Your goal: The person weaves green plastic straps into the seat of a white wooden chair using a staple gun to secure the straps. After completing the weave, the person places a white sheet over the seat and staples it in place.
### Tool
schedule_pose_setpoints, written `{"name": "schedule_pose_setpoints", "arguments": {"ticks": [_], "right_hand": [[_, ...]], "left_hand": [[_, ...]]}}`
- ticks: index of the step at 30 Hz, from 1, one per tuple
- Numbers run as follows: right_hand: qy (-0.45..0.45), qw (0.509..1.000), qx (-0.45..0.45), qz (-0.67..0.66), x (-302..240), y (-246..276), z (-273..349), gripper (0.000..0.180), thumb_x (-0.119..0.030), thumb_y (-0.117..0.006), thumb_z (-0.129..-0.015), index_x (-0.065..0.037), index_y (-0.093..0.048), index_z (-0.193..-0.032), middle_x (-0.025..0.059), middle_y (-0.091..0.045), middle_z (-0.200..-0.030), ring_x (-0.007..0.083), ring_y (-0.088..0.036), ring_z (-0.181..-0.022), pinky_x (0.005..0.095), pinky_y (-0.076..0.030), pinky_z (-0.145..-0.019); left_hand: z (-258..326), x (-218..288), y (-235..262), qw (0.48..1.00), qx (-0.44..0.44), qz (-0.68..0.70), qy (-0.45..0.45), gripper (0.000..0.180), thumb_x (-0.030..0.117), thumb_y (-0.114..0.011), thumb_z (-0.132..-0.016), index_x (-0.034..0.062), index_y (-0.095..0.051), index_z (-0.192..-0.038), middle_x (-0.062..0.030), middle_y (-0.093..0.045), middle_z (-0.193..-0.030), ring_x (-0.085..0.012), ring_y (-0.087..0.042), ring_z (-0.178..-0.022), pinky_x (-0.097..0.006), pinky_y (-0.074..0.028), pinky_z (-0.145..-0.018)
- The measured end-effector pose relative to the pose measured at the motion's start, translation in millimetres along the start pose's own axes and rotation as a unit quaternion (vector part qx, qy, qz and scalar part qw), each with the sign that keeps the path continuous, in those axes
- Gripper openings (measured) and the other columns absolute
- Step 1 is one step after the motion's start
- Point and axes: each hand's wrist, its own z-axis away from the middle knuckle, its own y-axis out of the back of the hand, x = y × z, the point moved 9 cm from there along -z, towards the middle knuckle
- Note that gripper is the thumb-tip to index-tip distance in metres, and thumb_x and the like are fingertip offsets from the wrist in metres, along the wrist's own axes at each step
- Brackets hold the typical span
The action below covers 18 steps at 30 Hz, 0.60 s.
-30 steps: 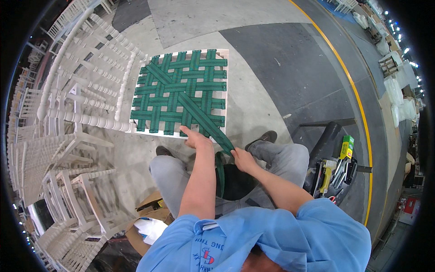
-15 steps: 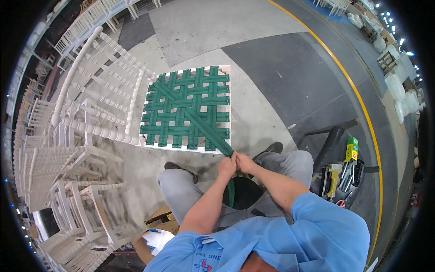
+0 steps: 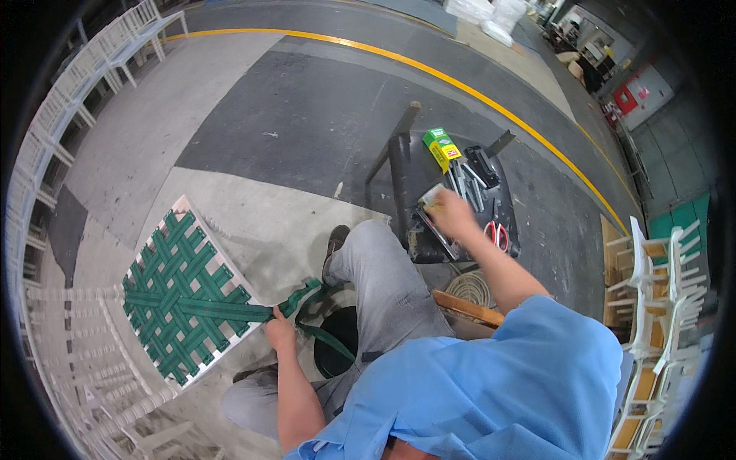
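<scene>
The white chair [image 3: 224, 256], with a woven green seat [image 3: 192, 285], stands at the person's left. To the right, a black stool [image 3: 409, 163] carries tools. A green strap [image 3: 234, 310] crosses the seat; the left hand [image 3: 280, 331] pinches it between its fingers just past the edge. The right hand [image 3: 455, 215] touches a tool [image 3: 432, 195]; how closed its fingers are I cannot tell. Nearby lie a green-yellow box [image 3: 440, 148] and red-handled scissors [image 3: 495, 232].

A light blue shirt [image 3: 491, 383] is hanging in loose folds, its short right sleeve [image 3: 563, 326] is leaving the forearm [image 3: 507, 268] bare, and grey trousers [image 3: 383, 268] are reaching toward a dark shoe [image 3: 335, 239].
</scene>
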Motion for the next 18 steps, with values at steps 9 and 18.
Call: {"name": "schedule_pose_setpoints", "arguments": {"ticks": [9,18], "right_hand": [[-0.058,0.993,-0.097,-0.017,80,-22,-28,0.056,-0.013,-0.079,-0.057,0.005,-0.066,-0.108,0.0163,-0.071,-0.102,0.0299,-0.068,-0.095,0.0382,-0.053,-0.085],[0.137,0.909,-0.256,-0.298,-179,-26,32,0.04,-0.018,-0.077,-0.083,0.0,-0.062,-0.115,0.0056,-0.068,-0.103,0.017,-0.063,-0.093,0.0323,-0.049,-0.084]], "left_hand": [[-8,-3,4,0.999,-0.034,-0.038,0.004,0.066,0.055,-0.032,-0.102,0.003,-0.073,-0.102,-0.021,-0.071,-0.104,-0.0399,-0.067,-0.101,-0.052,-0.049,-0.089],[-5,-15,5,0.998,-0.064,-0.007,0.008,0.06,0.053,-0.035,-0.101,0.007,-0.073,-0.105,-0.0193,-0.071,-0.106,-0.037,-0.067,-0.104,-0.056,-0.039,-0.104]]}}
